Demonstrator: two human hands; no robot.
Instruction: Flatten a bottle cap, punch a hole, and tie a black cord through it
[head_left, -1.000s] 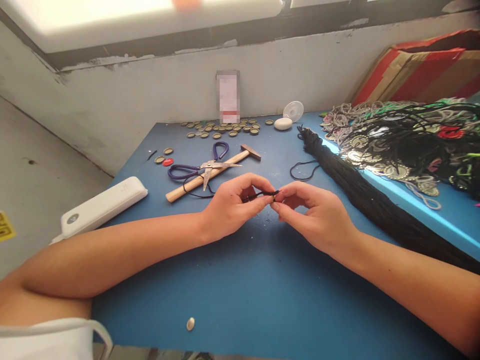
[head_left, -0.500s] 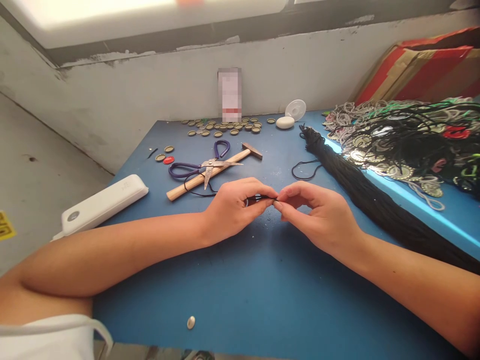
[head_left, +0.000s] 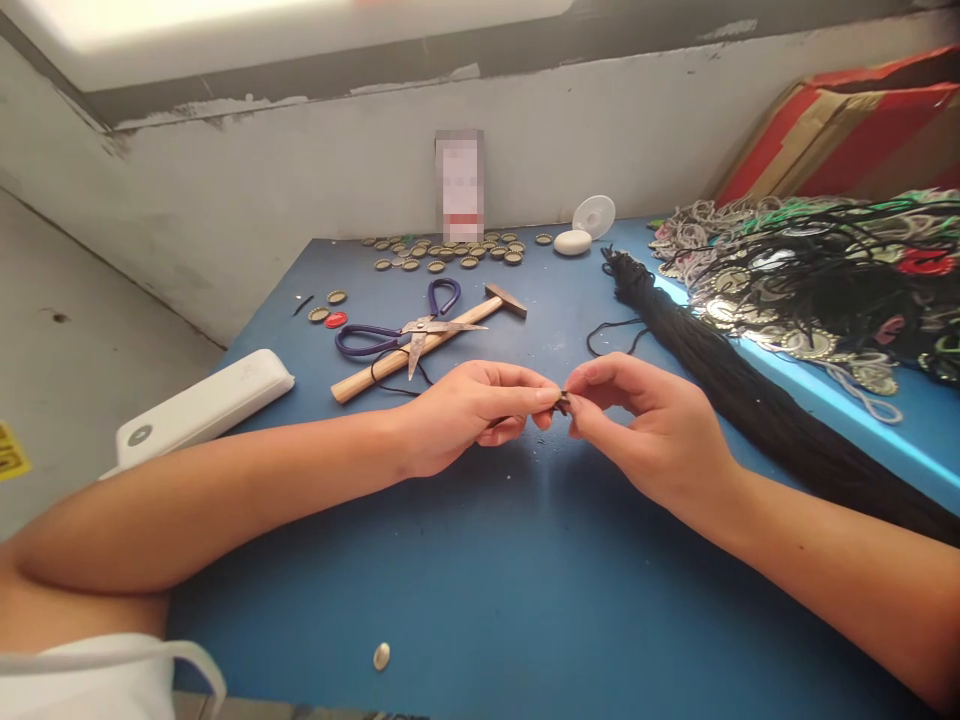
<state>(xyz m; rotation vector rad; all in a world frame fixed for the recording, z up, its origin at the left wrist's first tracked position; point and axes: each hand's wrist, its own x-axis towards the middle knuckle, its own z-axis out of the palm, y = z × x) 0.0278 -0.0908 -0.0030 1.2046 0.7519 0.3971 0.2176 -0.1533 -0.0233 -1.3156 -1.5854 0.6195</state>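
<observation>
My left hand [head_left: 487,405] and my right hand [head_left: 649,420] meet fingertip to fingertip above the middle of the blue table. Both pinch a short dark bit of black cord [head_left: 561,402], mostly hidden by the fingers. More black cord [head_left: 386,380] trails behind my left wrist, across the wooden hammer handle. Beyond the left hand, open scissors [head_left: 420,328] with dark blue handles lie over the hammer [head_left: 450,338]. To the right of my right hand stretches a thick bundle of black cords [head_left: 697,350], with a loose loop near its tied end.
Several bottle caps [head_left: 469,262] lie along the wall below a blurred upright card [head_left: 460,185]. A white power bank [head_left: 202,405] is at left. At right are tangled cords with caps [head_left: 795,290] and a red-striped box [head_left: 847,130]. A small metallic disc [head_left: 382,656] lies near the front edge.
My left fingers have shifted, the thumb now lying straight along the top, and the opening between thumb and forefinger has closed. Both hands have moved slightly right.
</observation>
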